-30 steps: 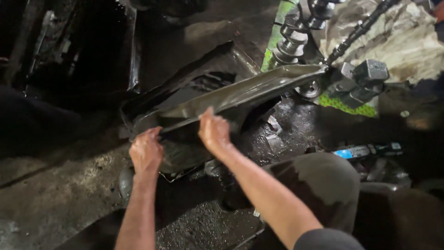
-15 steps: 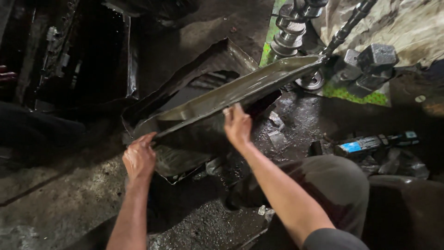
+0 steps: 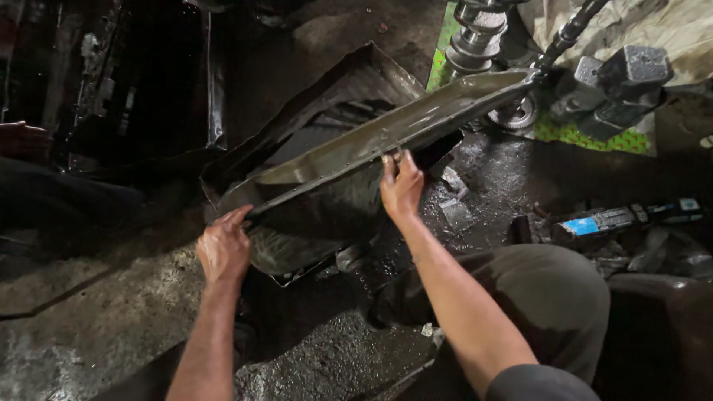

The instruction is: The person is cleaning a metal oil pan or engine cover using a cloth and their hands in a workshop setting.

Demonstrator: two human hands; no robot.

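Far left, another person's hand (image 3: 21,139) rests by a dark metal housing (image 3: 141,82). Moving in, the left hand (image 3: 223,249) presses on the near end of the oil pan (image 3: 371,145), fingers laid flat against its rim rather than curled round it. The oily pan sits tilted on the wet black floor (image 3: 89,319), running up towards the right. The right hand (image 3: 402,186) clamps its long edge mid-way. Beyond lie a crankshaft (image 3: 475,37) and, far right, a blue tube (image 3: 594,221).
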